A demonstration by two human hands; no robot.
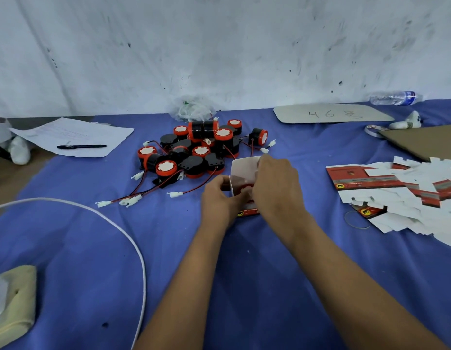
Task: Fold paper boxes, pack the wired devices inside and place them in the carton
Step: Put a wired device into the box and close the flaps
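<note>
While both hands work at the middle of the blue worktop (93, 261), the scene reads from left to right as follows.
Far left: a sheet of paper (75, 136) lies flat with a black pen (81, 146) on top of it; a white cable (113, 223) curves across the cloth nearer the camera.
Wired devices (194, 150): a loose pile of black-and-red round units with red-and-black leads and white plugs, just behind the hands.
Left hand (219, 198): its fingers curl round the left wall of the paper box (243, 170), gripping it.
Paper box: upright on the worktop between the two hands, its white flap raised, a red device partly visible inside.
Right hand (277, 185): its fingers bend over the box's opening and right side, holding it there.
Right: flat unfolded box blanks (396, 193) lie fanned out, with a brown cardboard sheet (426, 142) behind them.
Far back right: a plastic water bottle (396, 97) lies on its side.
</note>
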